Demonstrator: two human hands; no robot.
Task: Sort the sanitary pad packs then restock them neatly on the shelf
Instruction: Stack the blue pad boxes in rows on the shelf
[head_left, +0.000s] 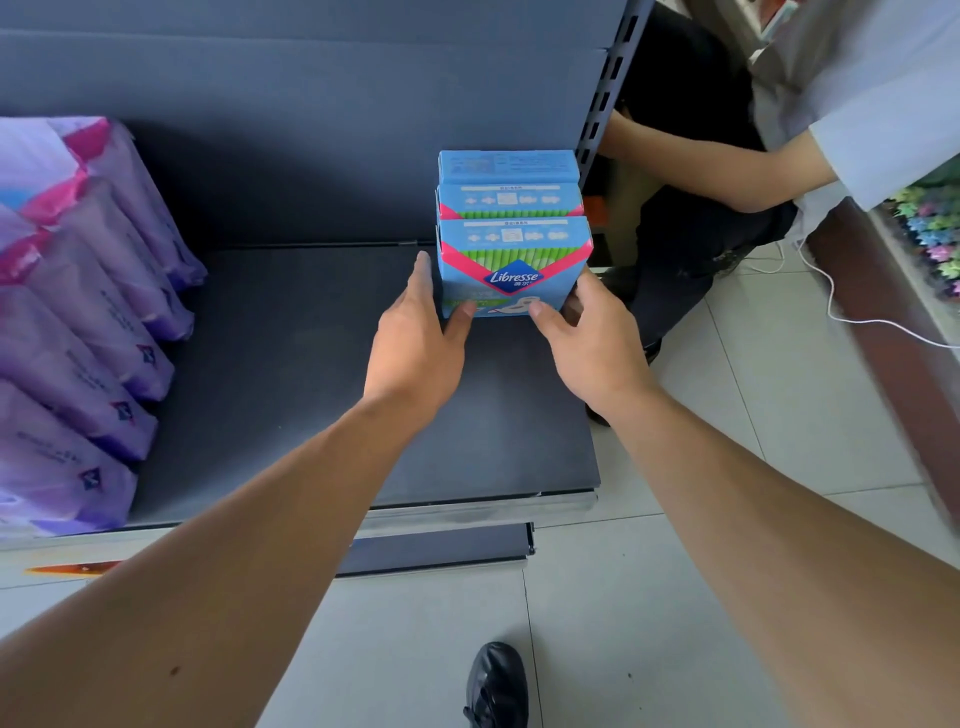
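Grey shelf (291, 364) | purple packs (88, 332) at left | my left grip (415, 332) and right grip (587, 338) both clasp front box (511, 265) — two boxes (508, 184) behind it

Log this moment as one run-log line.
step: placing | left hand + right hand: grip front blue Libresse box | row: three boxes, shelf right end | purple packs: left

One view only, head-worn, looking forward and steeply down from above the dark shelf (291, 364), close in. Both forearms reach away from the lens into mid-frame; the tiled floor (675, 597) fills the bottom, the shelf's back panel the top.
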